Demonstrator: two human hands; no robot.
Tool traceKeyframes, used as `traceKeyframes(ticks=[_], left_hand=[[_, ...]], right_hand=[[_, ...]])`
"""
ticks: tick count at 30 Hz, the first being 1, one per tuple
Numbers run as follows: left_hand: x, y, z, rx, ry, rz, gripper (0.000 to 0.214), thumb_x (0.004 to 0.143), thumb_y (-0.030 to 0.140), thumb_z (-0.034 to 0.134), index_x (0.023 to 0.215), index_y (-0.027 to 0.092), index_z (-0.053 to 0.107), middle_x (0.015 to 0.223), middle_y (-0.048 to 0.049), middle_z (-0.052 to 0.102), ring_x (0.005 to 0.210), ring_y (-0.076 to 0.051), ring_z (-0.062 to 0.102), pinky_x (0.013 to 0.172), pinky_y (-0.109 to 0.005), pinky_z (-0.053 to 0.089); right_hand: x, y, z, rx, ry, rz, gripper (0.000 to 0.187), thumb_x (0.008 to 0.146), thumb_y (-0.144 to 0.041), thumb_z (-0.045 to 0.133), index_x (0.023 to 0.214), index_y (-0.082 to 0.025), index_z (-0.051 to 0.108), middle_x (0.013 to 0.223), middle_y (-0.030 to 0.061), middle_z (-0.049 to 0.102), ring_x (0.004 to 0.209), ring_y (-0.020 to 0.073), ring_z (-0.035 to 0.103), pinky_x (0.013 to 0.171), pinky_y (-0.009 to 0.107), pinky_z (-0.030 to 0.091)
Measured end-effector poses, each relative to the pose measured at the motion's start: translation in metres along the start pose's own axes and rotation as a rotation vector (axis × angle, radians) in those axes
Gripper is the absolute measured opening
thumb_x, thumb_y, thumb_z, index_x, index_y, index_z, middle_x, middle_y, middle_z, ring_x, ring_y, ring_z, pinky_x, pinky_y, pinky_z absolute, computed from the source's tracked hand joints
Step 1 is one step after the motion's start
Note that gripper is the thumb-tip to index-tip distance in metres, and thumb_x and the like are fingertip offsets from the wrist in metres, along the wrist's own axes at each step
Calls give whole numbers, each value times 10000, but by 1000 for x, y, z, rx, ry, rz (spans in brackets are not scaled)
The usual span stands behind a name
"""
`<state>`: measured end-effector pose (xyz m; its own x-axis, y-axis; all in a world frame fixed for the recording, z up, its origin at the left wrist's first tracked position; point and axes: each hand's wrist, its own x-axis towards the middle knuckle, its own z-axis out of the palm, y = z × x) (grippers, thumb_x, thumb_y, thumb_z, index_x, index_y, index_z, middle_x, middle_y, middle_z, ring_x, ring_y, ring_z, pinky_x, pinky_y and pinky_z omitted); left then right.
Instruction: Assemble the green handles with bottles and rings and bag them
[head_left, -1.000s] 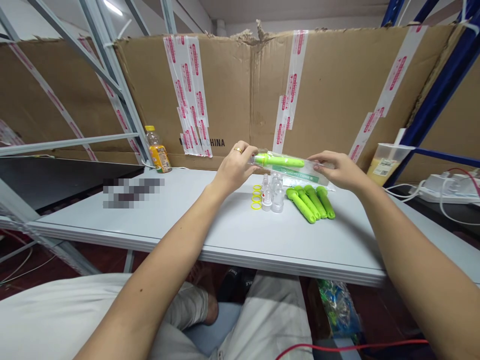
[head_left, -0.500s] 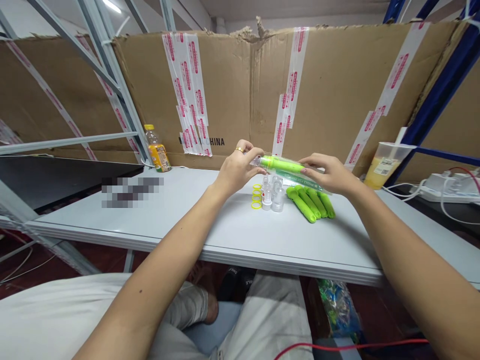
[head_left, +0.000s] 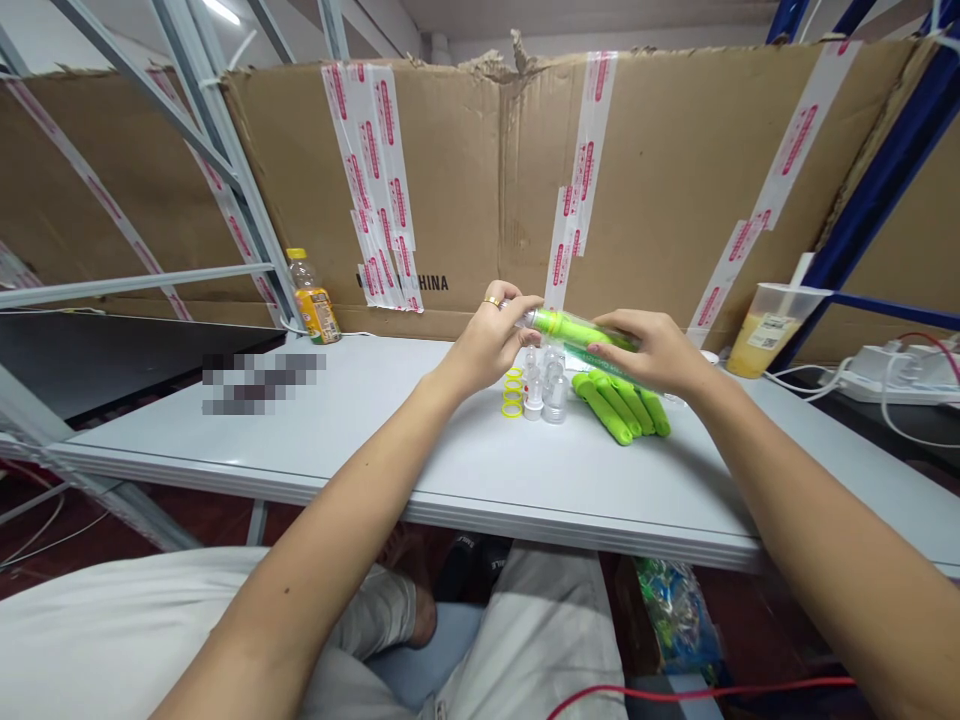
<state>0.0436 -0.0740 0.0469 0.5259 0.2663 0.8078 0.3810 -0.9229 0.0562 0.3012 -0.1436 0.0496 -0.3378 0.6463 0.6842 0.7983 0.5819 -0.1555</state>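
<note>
Between my two hands, above the table, is a bright green tube in a clear plastic sleeve with green print [head_left: 574, 329]. The fingers of my left hand [head_left: 491, 338], which wears a ring, pinch its clear left end. My right hand [head_left: 651, 348] grips the right part, thumb below and fingers on top. Under the sleeve stand several clear plastic pieces [head_left: 554, 393], partly hidden by it. Left of them lies a row of yellow rings [head_left: 512, 392]. Several bright green tubes [head_left: 621, 405] lie side by side on the table, below my right hand.
The white table [head_left: 315, 430] backs onto a taped cardboard wall [head_left: 465, 180]. A yellow-capped drink bottle [head_left: 316, 305] stands back left; a plastic cup with a straw [head_left: 772, 330] stands right. Beyond it are a power strip [head_left: 885, 372] and cables. A red cable [head_left: 697, 695] crosses below the table.
Both hands stay on the sleeved tube. My left hand has shifted slightly right with its end. The right hand has slid or closed a little over the sleeve, whose right end now shows less.
</note>
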Motion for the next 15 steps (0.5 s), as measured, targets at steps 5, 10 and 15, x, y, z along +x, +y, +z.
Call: traceKeyframes(ticks=[5, 10, 15], left_hand=[[-1, 1, -1, -27, 15, 10, 358, 903, 90, 525, 1243, 201, 522, 1165, -110, 495, 1091, -201, 553, 852, -360, 567], [0, -1, -1, -2, 32, 2, 288, 903, 126, 570, 1179, 205, 550, 1143, -95, 529, 1053, -193, 571, 829, -352, 558], [0, -1, -3, 5, 34, -29, 269, 900, 211, 631, 1166, 225, 597, 1113, -78, 529, 989, -175, 573, 776, -335, 551]], right_hand=[[0, 1, 0, -5, 17, 2, 338, 887, -450, 603, 1079, -203, 733, 1044, 86, 748, 885, 252, 675, 788, 375, 491], [0, 2, 0, -10, 8, -6, 318, 891, -433, 605, 1085, -214, 730, 1050, 81, 746, 886, 247, 672, 781, 370, 488], [-1, 3, 0, -5, 12, -11, 316, 887, -434, 610, 1088, -225, 737, 1054, 81, 747, 898, 254, 676, 789, 371, 487]])
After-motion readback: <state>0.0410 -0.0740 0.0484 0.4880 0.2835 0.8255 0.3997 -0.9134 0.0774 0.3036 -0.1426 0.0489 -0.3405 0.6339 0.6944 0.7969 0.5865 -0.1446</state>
